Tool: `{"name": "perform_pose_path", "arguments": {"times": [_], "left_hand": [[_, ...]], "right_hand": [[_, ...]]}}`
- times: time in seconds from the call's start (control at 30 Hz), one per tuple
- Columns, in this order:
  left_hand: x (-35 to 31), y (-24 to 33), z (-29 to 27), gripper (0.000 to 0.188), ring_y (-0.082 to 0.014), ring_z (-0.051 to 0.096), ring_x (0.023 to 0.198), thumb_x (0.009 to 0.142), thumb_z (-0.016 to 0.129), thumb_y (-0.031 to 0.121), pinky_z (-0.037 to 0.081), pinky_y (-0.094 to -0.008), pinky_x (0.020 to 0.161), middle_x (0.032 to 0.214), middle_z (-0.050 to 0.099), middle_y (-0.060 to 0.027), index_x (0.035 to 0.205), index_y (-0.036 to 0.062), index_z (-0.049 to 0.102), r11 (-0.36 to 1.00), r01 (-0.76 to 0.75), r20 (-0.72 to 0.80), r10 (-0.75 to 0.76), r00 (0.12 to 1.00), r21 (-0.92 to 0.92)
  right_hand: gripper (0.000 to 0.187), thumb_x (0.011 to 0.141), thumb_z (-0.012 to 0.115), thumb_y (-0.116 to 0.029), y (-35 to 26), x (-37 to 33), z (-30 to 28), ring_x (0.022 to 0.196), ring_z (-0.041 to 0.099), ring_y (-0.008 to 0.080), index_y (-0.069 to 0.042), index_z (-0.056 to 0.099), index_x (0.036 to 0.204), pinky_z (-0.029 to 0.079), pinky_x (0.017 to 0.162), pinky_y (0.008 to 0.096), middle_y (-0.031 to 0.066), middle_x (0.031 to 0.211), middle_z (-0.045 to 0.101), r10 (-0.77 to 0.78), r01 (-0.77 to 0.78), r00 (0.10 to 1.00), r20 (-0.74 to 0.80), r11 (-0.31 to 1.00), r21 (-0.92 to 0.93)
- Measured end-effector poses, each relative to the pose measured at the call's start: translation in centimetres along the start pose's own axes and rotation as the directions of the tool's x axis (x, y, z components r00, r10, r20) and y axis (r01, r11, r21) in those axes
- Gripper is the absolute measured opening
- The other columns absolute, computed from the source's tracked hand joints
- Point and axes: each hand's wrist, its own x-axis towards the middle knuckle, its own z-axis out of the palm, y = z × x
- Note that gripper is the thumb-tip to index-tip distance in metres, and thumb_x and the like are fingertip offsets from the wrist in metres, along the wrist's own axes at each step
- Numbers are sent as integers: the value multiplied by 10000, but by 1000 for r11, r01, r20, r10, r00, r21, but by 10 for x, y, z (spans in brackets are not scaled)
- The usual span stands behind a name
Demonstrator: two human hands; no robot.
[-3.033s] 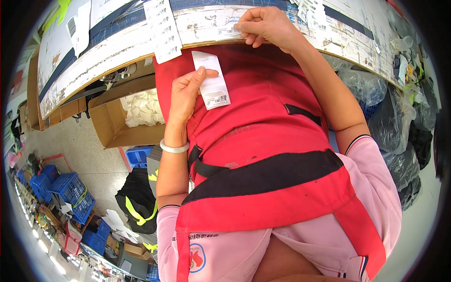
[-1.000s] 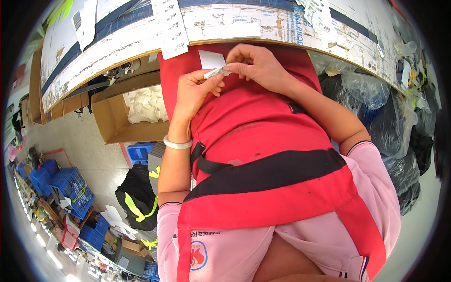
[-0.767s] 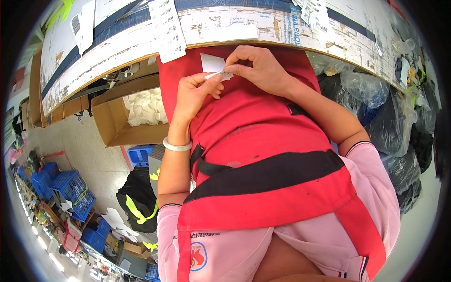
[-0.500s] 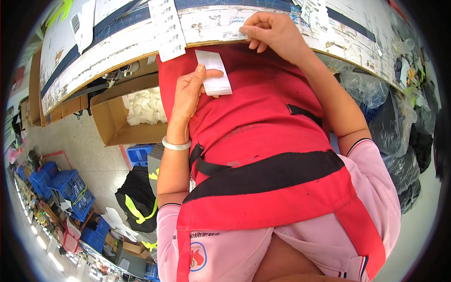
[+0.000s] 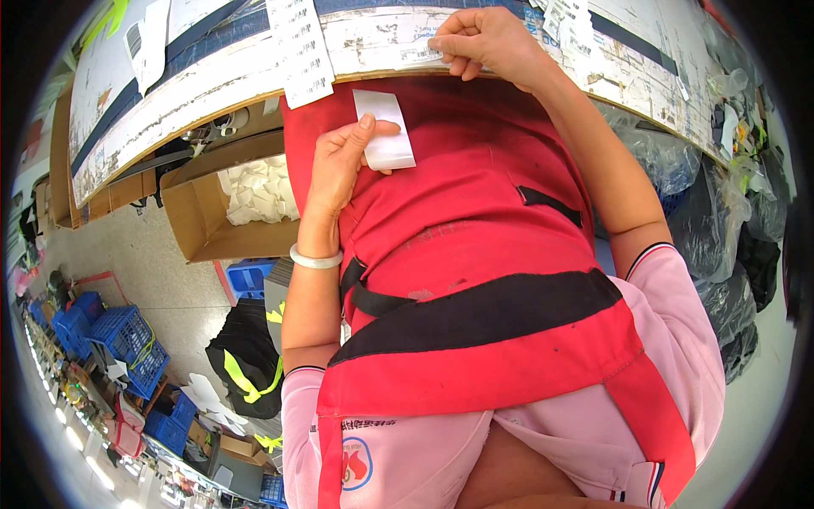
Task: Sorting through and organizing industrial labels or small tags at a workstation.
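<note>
A small glossy white label strip [image 5: 392, 151] is pinched between the thumb and fingers of my left hand [image 5: 337, 161], just below the table edge and over the red apron [image 5: 475, 170]. At the table's front edge, my right hand [image 5: 500, 49] has thumb and forefinger closed on the end of a printed label [image 5: 418, 57]. That label lies against the scuffed white tabletop, and I cannot tell whether it is stuck there. Between the hands and farther left, a long strip of printed labels [image 5: 302, 51] hangs over the edge.
More label strips lie on the worn table [image 5: 365, 42], at its far left and in a bunch [image 5: 570, 25] at right. Under it stands an open cardboard box [image 5: 195, 229] of white scraps. Plastic bags [image 5: 712, 229] crowd the right; blue crates [image 5: 131, 343] and a black bundle [image 5: 246, 356] are left.
My right hand has shifted slightly up and left with its fingers still closed at the label. My left hand and its white label strip have hardly moved.
</note>
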Motion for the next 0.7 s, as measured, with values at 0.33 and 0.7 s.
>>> {"name": "perform_pose_path", "arguments": {"times": [0.33, 0.7], "left_hand": [[0, -1, -1, 381, -127, 587, 603, 960, 527, 307, 481, -238, 564, 752, 661, -95, 962, -42, 680, 1000, -1, 8, 1, 1000, 12], [0, -1, -1, 371, -128, 599, 622, 956, 536, 302, 484, -239, 567, 761, 663, -92, 962, -40, 680, 1000, -3, 7, 3, 1000, 17]], "right_hand": [[161, 851, 639, -128, 1, 3, 2, 550, 606, 125, 32, 643, 838, 509, 483, 233, 72, 670, 630, 8, -9, 1000, -15, 1000, -26], [165, 851, 637, -131, 5, 3, 3, 542, 607, 125, 32, 641, 832, 507, 477, 233, 74, 662, 632, -14, 14, 1000, -10, 1000, -17]]}}
